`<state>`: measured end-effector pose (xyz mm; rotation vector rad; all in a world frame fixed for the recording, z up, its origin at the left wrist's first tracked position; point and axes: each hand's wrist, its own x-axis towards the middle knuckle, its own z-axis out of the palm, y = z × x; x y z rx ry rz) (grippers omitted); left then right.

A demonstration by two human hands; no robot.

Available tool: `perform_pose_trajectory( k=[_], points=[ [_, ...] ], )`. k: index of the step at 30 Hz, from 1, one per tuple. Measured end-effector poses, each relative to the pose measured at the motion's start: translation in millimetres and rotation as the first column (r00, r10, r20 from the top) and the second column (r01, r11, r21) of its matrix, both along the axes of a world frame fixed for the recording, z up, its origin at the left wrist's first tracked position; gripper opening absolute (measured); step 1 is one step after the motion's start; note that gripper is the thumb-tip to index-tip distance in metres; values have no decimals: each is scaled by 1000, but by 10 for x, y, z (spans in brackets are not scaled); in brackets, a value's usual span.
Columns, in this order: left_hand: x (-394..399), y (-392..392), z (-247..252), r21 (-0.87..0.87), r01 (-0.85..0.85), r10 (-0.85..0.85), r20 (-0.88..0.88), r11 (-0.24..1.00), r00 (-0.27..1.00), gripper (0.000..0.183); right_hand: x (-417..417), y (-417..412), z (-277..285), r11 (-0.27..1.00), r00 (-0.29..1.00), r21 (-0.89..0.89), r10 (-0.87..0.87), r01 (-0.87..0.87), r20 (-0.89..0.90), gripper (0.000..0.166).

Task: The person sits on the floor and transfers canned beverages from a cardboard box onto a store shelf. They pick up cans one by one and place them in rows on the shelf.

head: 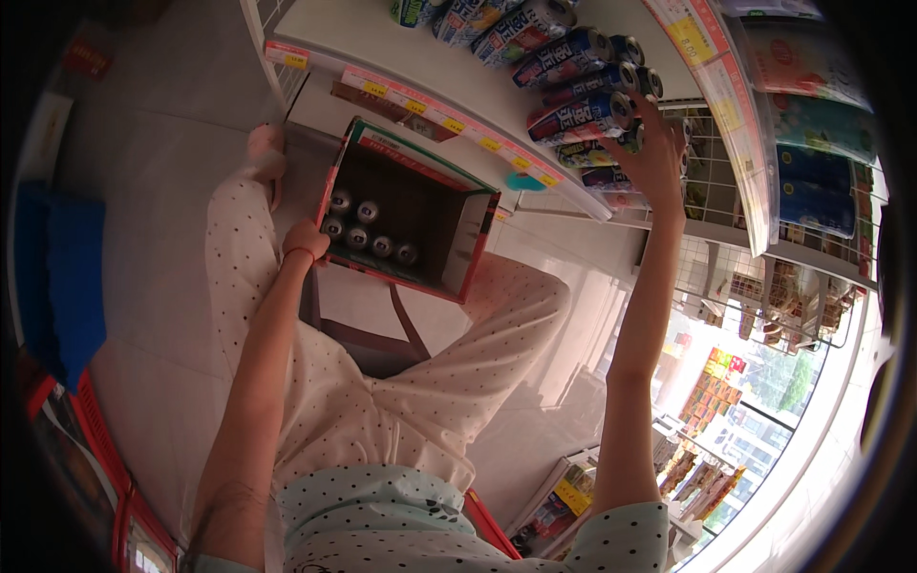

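My left hand (pixel 308 242) grips the left wall of an open cardboard box (pixel 476 268), which rests tilted between my knees. Several cans (pixel 357 237) stand inside it, towards its left and near side. My right hand (pixel 653 159) reaches to the shelf at the upper right, its fingers at the end of a blue and red drink can (pixel 579 119). Whether the fingers close on that can is not clear. More drink cans (pixel 562 57) lie or lean in a row beside and behind it on the white shelf (pixel 372 32).
Price tags (pixel 451 125) run along the shelf's front edge. A higher shelf with packaged goods (pixel 814 186) juts out at the right. Wire racks (pixel 706 168) stand behind. A blue container (pixel 61 279) is at the far left. A display rack (pixel 559 501) stands at the lower right.
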<state>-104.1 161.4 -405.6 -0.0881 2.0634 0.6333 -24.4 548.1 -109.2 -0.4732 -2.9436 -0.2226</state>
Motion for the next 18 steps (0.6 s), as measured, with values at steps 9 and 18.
perform_pose_trajectory(
  k=[9,18],
  points=[
    [-21,-15,13,5,29,-29,7,1000,1000,23,-241,202,-30,998,981,-42,60,-53,186,66],
    [-29,-14,-32,10,51,-51,61,999,997,27,161,-635,266,976,972,90,208,-199,-108,56]
  ],
)
